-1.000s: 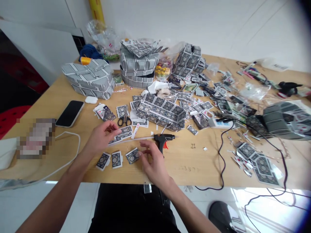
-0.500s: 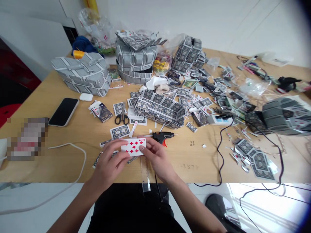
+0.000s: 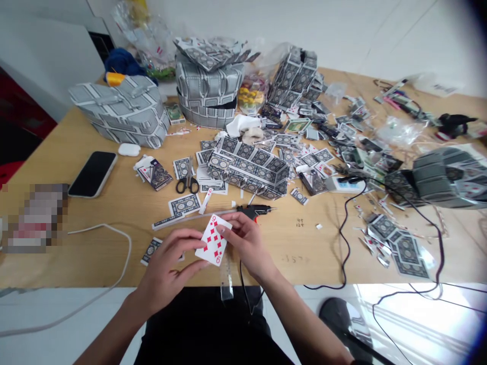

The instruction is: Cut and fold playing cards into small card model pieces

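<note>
A playing card, the nine of diamonds, is held face up and tilted above the table's front edge. My right hand pinches its upper right side, thumb on the face and fingers behind. At the card's left edge, the fingers and thumb of my left hand close on its side and lower corner. Just beyond my right hand lies a black glue gun. A clear ruler sticks out over the table edge below the card. Partly under my left hand is a patterned card.
Black scissors and a long box made of cards lie ahead. Woven card baskets stand at the back. A phone and white cable are left; a black cord and card scraps are right.
The card has turned from lying sideways to nearly upright, slanted. My left fingers have shifted along its edge and spread a little; my right thumb stays on its face.
</note>
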A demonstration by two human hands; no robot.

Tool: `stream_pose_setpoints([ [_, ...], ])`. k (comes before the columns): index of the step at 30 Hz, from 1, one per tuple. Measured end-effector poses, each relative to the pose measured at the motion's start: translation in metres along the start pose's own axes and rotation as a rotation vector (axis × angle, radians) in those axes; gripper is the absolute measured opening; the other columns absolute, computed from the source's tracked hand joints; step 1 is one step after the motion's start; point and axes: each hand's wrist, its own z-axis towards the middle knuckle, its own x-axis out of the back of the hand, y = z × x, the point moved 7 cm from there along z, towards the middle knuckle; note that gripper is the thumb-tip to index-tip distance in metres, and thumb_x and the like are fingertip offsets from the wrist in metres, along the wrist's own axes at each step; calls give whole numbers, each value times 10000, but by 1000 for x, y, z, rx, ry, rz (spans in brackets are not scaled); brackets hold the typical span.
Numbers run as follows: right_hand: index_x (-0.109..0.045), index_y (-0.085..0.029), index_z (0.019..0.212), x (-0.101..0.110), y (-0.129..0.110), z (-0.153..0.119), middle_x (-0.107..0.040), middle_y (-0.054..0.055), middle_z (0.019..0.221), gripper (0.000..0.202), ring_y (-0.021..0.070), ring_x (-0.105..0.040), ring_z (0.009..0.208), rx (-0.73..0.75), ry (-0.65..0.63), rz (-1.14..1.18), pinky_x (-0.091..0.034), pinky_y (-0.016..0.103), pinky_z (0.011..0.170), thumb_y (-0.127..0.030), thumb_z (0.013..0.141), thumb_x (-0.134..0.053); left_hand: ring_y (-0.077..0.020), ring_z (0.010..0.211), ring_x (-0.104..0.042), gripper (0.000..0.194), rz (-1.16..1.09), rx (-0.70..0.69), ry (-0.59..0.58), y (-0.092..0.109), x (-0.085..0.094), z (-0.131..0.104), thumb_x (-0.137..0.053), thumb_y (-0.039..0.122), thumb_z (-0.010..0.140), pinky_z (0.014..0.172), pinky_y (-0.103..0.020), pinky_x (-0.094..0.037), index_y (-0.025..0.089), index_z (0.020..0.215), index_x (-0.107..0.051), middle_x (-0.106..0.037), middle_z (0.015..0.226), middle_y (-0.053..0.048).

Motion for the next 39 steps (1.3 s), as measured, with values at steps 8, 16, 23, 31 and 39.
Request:
stream_pose_setpoints([
  [8,-658,-236,976,-12,-1,-7,-812,21,903,370,195,-759,790,46,-61,-57,-602,335,722,-470,864,-920,-244,1134,-728,271,-89,86,-16,-16,-2,-5,-759,369,1010,949,-321,-590,317,1275,-747,-706,1269,-75],
  [16,-711,-233,949,-15,-4,-18,-766,29,891,396,202,-699,785,61,-24,-148,-559,334,692,-467,781,-982,-212,955,-728,171,-355,221,-106,-14,-14,3,-792,379,980,807,-302,-578,273,1097,-728,-695,1245,-76],
  [23,-731,-232,1119,-15,-13,-25,-750,57,997,365,186,-661,811,134,-37,-245,-527,331,712,-544,950,-813,-232,1018,-734,164,-436,255,-60,-15,-12,-5,-815,326,966,820,-318,-600,256,1067,-708,-677,1356,-113],
  [31,-654,-325,1347,-26,-23,-34,-703,69,1316,799,258,-710,1103,229,-257,-244,-593,401,942,-363,664,-1068,-244,1102,-735,182,-439,320,72,-22,-13,-15,-780,392,992,850,-315,-639,255,1081,-700,-649,1351,-113],
  [39,-721,-307,1270,-28,-27,-35,-733,66,1253,464,242,-737,1070,301,-190,-248,-616,394,927,-376,866,-938,-308,1535,-527,85,-443,288,-15,-14,-17,-13,-710,315,1045,1232,-483,-504,273,1114,-683,-570,1575,-122],
])
